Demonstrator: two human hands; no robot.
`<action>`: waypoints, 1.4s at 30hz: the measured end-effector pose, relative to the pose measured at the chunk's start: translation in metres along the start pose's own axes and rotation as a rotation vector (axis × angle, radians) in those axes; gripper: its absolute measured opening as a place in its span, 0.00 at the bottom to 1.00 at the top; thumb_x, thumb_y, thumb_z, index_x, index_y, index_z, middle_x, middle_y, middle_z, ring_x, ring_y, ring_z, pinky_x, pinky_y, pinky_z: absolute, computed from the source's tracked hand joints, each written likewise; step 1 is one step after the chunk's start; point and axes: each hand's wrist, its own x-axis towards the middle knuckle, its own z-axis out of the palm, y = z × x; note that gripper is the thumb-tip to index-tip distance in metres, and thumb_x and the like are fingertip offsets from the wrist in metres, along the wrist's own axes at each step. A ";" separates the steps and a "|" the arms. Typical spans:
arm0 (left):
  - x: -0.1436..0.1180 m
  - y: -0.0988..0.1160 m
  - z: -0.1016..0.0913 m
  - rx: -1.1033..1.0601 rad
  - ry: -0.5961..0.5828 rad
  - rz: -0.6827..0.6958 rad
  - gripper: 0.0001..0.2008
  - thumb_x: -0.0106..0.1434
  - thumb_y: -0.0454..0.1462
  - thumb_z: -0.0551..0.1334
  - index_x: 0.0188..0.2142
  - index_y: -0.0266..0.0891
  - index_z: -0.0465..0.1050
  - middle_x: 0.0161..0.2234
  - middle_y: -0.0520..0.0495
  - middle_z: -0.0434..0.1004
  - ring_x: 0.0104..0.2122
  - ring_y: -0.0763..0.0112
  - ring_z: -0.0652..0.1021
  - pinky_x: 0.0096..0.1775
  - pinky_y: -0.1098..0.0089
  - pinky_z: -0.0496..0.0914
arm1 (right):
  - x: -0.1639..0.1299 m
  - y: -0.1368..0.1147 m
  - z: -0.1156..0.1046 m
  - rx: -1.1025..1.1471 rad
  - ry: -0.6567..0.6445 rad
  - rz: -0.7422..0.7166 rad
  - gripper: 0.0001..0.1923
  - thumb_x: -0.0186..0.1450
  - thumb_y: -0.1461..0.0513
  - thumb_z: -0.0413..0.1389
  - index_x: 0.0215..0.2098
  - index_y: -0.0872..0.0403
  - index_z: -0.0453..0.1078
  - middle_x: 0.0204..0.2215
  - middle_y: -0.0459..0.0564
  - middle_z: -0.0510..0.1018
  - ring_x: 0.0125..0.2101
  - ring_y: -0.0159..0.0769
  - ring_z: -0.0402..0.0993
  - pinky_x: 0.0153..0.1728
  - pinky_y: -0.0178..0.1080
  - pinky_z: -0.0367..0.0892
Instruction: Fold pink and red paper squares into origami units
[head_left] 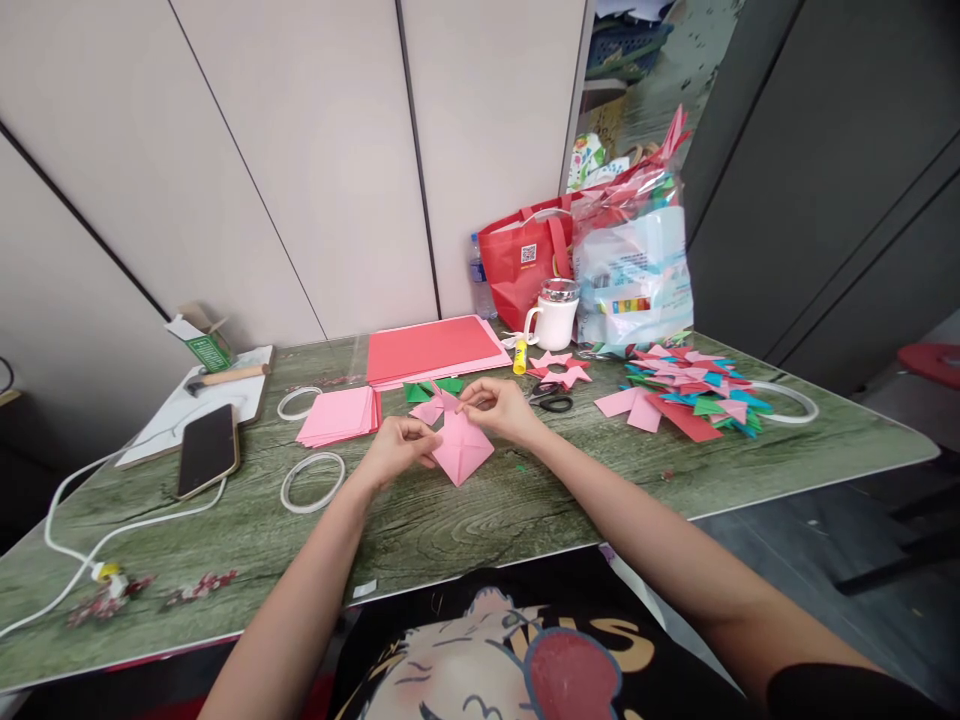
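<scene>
Tabletop [465, 520]: pink paper [463, 447] pinched between fingers [471, 403].

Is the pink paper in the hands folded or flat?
Folded: the pink paper shows creases and a pointed bottom, pinched between the left hand and right hand.

Craft workspace, origami paper stacks [341, 415], scissors [551, 400], glue stick [519, 358]

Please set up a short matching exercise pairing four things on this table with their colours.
Things:
1. mug
2. phone
3. folded paper in both hands
4. glue stick

Colours:
A. yellow
B. pink
C. white
D. black

Pairs: 1-C, 2-D, 3-B, 4-A
</scene>
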 end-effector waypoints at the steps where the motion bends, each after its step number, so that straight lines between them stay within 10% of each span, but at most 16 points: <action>1: 0.000 0.000 0.000 -0.004 -0.004 -0.012 0.10 0.44 0.39 0.67 0.17 0.33 0.71 0.16 0.49 0.72 0.19 0.72 0.74 0.24 0.73 0.71 | 0.000 0.001 0.000 -0.004 0.002 0.005 0.07 0.49 0.68 0.54 0.29 0.58 0.68 0.26 0.50 0.78 0.28 0.34 0.75 0.29 0.34 0.68; 10: 0.002 -0.002 -0.003 -0.170 0.123 -0.046 0.11 0.42 0.39 0.68 0.18 0.32 0.70 0.18 0.47 0.74 0.19 0.70 0.76 0.24 0.72 0.72 | 0.006 0.000 -0.002 0.235 0.181 0.105 0.09 0.53 0.59 0.56 0.29 0.56 0.66 0.26 0.50 0.76 0.26 0.33 0.72 0.29 0.36 0.68; 42: 0.008 -0.012 0.003 -0.285 0.336 0.101 0.15 0.38 0.41 0.70 0.22 0.33 0.71 0.20 0.50 0.74 0.19 0.78 0.70 0.23 0.77 0.64 | -0.010 -0.010 0.013 0.123 -0.116 0.052 0.10 0.51 0.61 0.57 0.33 0.56 0.71 0.22 0.42 0.69 0.17 0.23 0.56 0.19 0.29 0.54</action>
